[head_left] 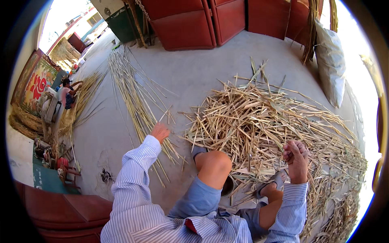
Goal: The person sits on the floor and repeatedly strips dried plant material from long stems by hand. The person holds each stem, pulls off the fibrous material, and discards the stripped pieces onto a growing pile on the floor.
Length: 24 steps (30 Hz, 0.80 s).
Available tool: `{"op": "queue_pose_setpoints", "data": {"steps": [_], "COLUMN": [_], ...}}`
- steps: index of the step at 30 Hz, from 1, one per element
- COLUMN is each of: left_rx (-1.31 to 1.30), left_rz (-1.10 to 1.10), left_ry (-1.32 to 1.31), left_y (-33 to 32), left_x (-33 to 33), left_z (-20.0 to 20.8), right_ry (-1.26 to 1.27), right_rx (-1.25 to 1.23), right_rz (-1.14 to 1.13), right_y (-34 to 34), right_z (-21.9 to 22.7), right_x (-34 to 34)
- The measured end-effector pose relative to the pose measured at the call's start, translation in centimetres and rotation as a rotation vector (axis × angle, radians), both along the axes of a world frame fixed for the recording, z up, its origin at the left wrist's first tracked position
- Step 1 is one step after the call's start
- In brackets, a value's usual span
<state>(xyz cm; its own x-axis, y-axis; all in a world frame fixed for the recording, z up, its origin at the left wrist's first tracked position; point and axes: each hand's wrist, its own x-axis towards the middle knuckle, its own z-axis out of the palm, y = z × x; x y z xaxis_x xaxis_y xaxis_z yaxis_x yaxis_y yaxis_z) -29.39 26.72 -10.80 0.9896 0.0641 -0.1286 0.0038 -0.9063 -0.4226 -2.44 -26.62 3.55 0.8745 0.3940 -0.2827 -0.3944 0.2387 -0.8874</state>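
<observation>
My left hand (160, 132) is over the long row of thin, pale stalks (137, 97) lying on the floor. Its fingers are drawn together; a short stalk piece shows by the fingertips, but whether it is gripped I cannot make out. My right hand (295, 157) is raised above the right part of a big heap of short, dry stalk pieces and leaves (243, 121). Those fingers are curled in a pinch, with a pale bit beside them too small to name. My knees are between the long stalks and the heap.
Red padded furniture (182, 28) lines the far side, and more red seating (69, 214) is at the near left. A white sack (330, 65) leans at the far right. Another person (69, 93) sits by a stalk bundle (87, 97) at left.
</observation>
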Motion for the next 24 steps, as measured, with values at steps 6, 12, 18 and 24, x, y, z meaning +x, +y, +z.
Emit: {"op": "queue_pose_setpoints", "data": {"steps": [6,12,18,24], "left_rx": [0.053,-0.177,-0.354,-0.766], "left_rz": [0.423,0.442,0.256,-0.078], "left_ry": [0.26,0.312,-0.239,-0.639], "left_y": [11.8,8.6,-5.6,-20.7], "left_x": [-11.7,-9.0,5.1,16.0], "left_z": [-9.2,-4.6,11.9,18.0], "right_ry": [-0.251,-0.747,-0.333,-0.38], "right_rx": [-0.363,-1.074,-1.623,-1.512], "right_rz": [0.134,0.502,0.778,0.615], "right_y": [2.2,1.7,1.7,1.2], "right_z": [-1.1,-11.2,-18.8,-29.0], "right_x": [-0.2,-0.1,-1.3,-7.1]}}
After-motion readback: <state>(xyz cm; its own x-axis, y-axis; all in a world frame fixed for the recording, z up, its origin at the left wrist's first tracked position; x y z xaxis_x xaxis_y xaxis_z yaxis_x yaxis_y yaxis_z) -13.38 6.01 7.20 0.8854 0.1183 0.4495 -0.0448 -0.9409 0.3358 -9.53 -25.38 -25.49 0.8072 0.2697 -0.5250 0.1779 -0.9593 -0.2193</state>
